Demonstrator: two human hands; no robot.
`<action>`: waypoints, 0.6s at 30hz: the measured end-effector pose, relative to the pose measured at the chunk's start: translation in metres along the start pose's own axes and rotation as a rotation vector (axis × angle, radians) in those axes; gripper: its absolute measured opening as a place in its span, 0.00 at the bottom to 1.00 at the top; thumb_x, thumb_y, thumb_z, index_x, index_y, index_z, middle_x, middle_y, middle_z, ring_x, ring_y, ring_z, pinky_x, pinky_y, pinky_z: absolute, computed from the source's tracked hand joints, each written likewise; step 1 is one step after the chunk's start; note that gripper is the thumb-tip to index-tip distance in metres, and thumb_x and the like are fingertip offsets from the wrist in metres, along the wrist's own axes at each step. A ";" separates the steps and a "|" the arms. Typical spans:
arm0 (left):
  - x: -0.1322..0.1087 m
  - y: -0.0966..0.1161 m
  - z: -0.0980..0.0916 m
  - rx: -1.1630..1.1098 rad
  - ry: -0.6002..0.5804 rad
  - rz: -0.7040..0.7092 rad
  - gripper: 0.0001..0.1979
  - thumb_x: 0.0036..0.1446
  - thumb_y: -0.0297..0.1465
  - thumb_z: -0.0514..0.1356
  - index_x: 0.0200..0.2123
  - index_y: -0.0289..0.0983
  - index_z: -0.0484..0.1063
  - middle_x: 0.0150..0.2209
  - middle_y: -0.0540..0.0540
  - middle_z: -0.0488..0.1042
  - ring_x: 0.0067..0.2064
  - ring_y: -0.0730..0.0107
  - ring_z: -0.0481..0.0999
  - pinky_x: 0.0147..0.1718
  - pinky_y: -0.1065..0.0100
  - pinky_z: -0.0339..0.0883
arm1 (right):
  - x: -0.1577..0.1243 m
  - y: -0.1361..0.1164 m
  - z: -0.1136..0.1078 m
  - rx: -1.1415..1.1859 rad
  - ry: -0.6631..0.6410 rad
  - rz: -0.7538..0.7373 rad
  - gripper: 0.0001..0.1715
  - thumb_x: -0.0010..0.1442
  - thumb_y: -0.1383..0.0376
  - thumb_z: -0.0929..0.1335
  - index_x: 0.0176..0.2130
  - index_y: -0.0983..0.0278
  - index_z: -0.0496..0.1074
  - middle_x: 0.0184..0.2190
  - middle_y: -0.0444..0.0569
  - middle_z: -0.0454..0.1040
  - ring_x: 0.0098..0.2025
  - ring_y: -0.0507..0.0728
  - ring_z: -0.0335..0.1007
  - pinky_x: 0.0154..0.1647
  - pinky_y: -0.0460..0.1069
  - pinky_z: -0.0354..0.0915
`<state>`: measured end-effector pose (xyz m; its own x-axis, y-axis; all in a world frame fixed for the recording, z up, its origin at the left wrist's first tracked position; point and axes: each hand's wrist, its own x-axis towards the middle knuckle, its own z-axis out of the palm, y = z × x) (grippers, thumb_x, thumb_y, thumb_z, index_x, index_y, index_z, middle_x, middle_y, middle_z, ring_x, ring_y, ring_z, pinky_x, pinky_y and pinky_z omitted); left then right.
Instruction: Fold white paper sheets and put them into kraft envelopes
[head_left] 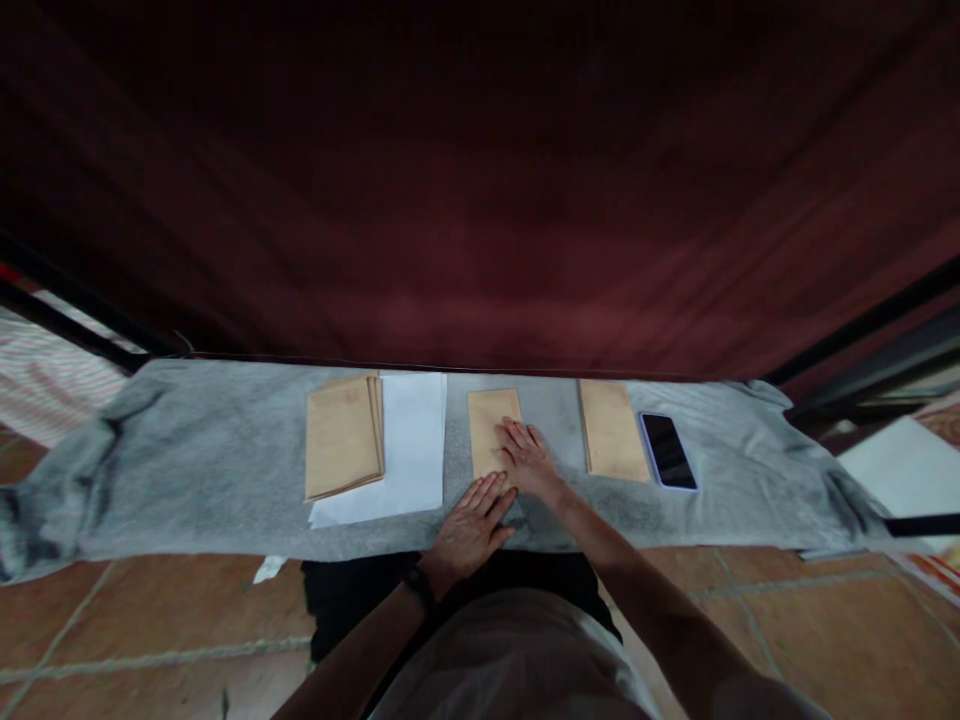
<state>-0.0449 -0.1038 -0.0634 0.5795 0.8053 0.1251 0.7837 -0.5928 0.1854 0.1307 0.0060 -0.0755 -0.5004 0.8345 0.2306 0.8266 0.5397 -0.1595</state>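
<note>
A brown paper envelope (489,425) lies in front of me on the grey cloth (225,450), its long side pointing away from me. My right hand (527,458) rests flat on its right side, fingers stretched out and covering part of it. Close by, my left hand (471,525) lies with spread fingers at the envelope's near end, the fingertips by its lower edge. Neither hand grips anything. The part of the envelope beneath my hands is hidden.
Left of the envelope, a stack of brown envelopes (343,440) overlaps white paper sheets (414,440). To the right are another pile of brown envelopes (613,430) and a phone (669,452). A dark red hanging cloth (480,230) rises behind the surface.
</note>
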 end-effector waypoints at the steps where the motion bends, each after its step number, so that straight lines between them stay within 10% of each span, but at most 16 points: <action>1: 0.000 0.000 -0.001 -0.002 0.003 -0.003 0.31 0.69 0.49 0.47 0.70 0.42 0.53 0.72 0.41 0.51 0.72 0.58 0.51 0.68 0.55 0.50 | 0.005 0.001 0.001 -0.001 0.002 0.017 0.30 0.72 0.60 0.56 0.69 0.63 0.55 0.70 0.53 0.54 0.71 0.60 0.50 0.71 0.61 0.44; 11: 0.000 0.002 -0.006 -0.012 0.005 0.002 0.30 0.69 0.48 0.47 0.69 0.43 0.56 0.71 0.41 0.53 0.72 0.59 0.51 0.67 0.54 0.51 | 0.033 0.005 0.010 0.027 0.084 0.103 0.30 0.73 0.59 0.57 0.69 0.64 0.55 0.69 0.56 0.58 0.70 0.61 0.53 0.69 0.63 0.49; 18: -0.001 0.001 -0.006 -0.003 0.019 0.002 0.28 0.70 0.46 0.47 0.68 0.42 0.56 0.71 0.42 0.53 0.71 0.60 0.53 0.68 0.55 0.51 | 0.005 -0.006 0.004 0.018 0.010 0.082 0.31 0.73 0.60 0.55 0.70 0.66 0.52 0.70 0.54 0.53 0.72 0.61 0.49 0.71 0.63 0.44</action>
<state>-0.0460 -0.1050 -0.0571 0.5770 0.8040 0.1438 0.7817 -0.5946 0.1881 0.1220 0.0075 -0.0771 -0.4285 0.8749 0.2257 0.8600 0.4716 -0.1951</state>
